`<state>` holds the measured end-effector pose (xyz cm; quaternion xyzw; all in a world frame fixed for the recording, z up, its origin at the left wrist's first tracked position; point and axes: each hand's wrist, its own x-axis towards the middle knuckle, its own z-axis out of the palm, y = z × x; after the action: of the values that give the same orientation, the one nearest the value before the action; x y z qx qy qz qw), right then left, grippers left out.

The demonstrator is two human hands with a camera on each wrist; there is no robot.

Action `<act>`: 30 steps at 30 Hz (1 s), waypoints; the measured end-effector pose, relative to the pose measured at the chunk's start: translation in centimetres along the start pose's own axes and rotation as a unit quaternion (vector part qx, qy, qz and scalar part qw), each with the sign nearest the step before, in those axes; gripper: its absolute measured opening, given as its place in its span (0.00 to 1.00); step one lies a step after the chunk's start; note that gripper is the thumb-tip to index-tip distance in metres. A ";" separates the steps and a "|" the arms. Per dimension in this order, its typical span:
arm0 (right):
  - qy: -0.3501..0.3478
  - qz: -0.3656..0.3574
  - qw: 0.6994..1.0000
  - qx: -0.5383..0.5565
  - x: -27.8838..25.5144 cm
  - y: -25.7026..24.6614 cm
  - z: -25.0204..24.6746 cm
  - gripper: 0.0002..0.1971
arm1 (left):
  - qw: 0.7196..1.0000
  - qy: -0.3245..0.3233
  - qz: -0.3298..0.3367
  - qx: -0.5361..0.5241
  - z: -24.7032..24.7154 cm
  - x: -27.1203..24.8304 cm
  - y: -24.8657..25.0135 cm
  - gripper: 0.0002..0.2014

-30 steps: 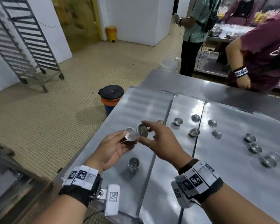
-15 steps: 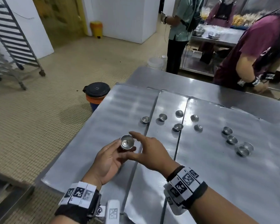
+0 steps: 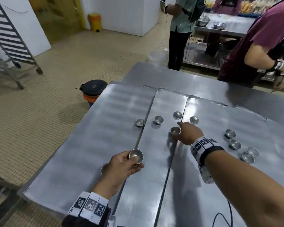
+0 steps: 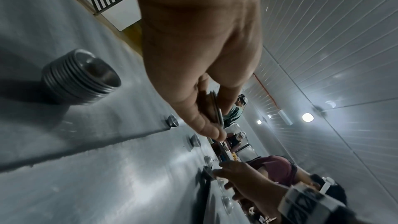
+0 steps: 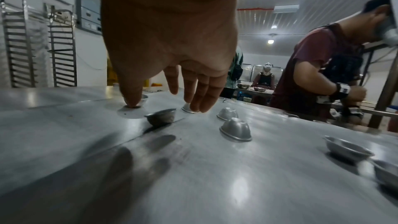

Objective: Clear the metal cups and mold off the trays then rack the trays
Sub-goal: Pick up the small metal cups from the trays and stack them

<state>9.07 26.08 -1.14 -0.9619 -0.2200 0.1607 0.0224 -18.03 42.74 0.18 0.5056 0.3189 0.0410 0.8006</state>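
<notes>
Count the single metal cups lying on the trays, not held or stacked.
9 cups: four in a far row, one at the right hand, four clustered at right. Others may hide behind the hands.

Three flat steel trays (image 3: 105, 122) lie side by side on the desk (image 3: 203, 82). Small round metal cups (image 3: 158, 120) sit scattered over them, most upright, two apparently dome-up (image 5: 235, 131). A nested stack of cups (image 4: 80, 76) stands on the left tray. One cup (image 3: 136, 156) is held tilted above the trays.
</notes>
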 end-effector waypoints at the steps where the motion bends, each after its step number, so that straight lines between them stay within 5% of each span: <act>1: -0.015 -0.014 1.000 -0.015 1.1 -0.1 0.1 0.31 | 1.000 0.002 -0.008 -0.002 0.3 0.0 0.0 0.08; 10: -0.049 -0.043 0.996 -0.062 3.0 -0.7 0.9 0.14 | 0.999 0.005 -0.042 0.015 1.3 0.6 -0.7 0.08; 15: 0.001 -0.085 0.991 0.099 -1.8 -2.8 -1.4 0.18 | 0.999 0.005 -0.040 0.005 1.4 0.7 -0.9 0.07; 19: 0.063 -0.136 0.953 0.265 -9.6 -6.1 -1.6 0.24 | 0.999 0.032 -0.032 -0.027 1.9 1.2 -0.8 0.10; 24: 0.063 -0.156 0.957 0.237 -14.9 -8.1 2.1 0.30 | 0.993 -0.002 -0.011 -0.122 3.4 0.4 -0.2 0.14; 30: 0.102 -0.118 0.959 0.238 -17.2 -8.1 3.3 0.31 | 0.995 -0.065 -0.010 -0.073 4.3 -0.3 -1.5 0.14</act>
<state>-9.96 25.90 1.80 -0.9075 -0.2836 0.1059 0.2913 -16.26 38.48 0.27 0.4442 0.2678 0.0234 0.8546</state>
